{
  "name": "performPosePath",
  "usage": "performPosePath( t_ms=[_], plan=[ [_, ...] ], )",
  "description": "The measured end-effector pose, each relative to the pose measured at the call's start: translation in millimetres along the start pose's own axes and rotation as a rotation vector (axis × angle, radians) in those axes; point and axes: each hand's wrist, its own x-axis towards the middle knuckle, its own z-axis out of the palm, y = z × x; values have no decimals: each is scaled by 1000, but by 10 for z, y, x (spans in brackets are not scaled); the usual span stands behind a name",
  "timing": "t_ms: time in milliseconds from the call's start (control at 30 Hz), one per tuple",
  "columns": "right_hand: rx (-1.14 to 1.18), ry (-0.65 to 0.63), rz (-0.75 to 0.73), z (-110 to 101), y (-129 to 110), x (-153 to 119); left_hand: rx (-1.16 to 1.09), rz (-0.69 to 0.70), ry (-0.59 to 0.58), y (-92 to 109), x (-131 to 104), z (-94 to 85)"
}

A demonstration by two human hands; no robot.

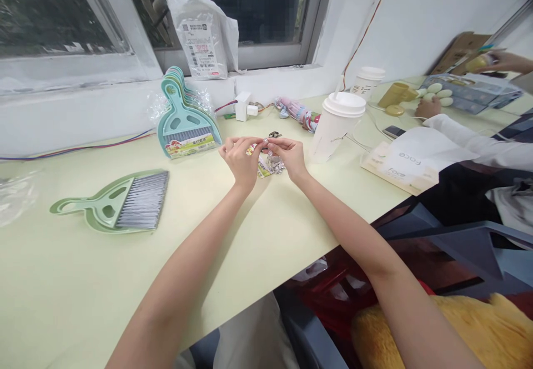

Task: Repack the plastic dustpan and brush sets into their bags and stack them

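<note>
In the centre of the frame, two bare hands, the left hand (244, 161) and the right hand (293, 158), pinch one small, glittering silvery trinket (275, 163) between thumbs and fingertips, above the pale yellow-green tabletop (233, 258); a yellow printed card (263, 169) shows just behind it. Right of centre stand two white paper cups with white lids (336, 127) (367, 83), their contents hidden. One labelled, translucent white plastic bag (204, 41) stands upright at upper centre; what it holds cannot be told. At left lies one light-green plastic dustpan (100, 208) holding one grey-bristled brush (144, 200); above it, several turquoise dustpans (177, 111) stand stacked, too overlapped to count.
</note>
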Motion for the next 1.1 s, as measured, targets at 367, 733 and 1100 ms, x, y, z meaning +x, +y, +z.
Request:
performPosePath(
  t_ms=[367, 733, 1100],
  plan=[
    [-50, 3, -15, -62, 13, 27, 90, -53, -177, 22, 138, -10],
    [-86, -6, -80, -34, -58, 3, 63, -60, -169, 45, 119, -22],
    [-176, -53, -224, -56, -4, -30, 123, -78, -108, 81, 66, 4]
  ],
)
